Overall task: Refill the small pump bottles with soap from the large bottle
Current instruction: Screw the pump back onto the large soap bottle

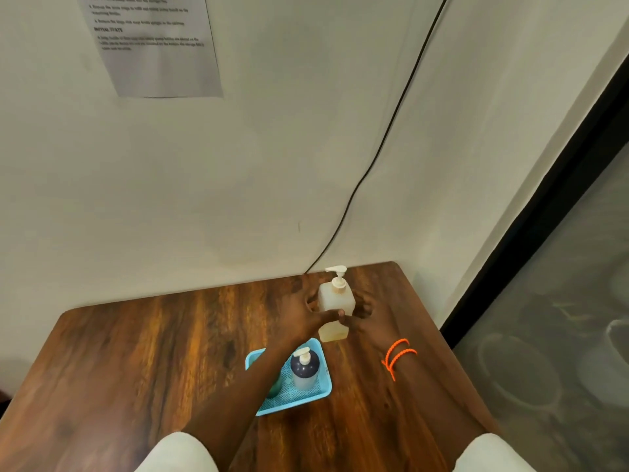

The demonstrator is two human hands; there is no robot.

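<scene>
A large translucent soap bottle [335, 301] with a white pump stands upright near the table's far edge. My left hand [306, 310] grips its left side, thumb across the front. My right hand [362, 316] grips its right side, its thumb meeting the left one on the bottle's front. Nearer to me, a small pump bottle [304, 367] with a dark top and a white pump stands in a blue tray [323, 393]. My left forearm hides the tray's left part, where a greenish object [274, 390] peeks out.
The wooden table [136, 352] sits against a white wall. A black cable [384, 137] runs down the wall to the table's back edge. A printed sheet [153, 42] hangs on the wall. A dark glass panel [561, 318] borders the right side.
</scene>
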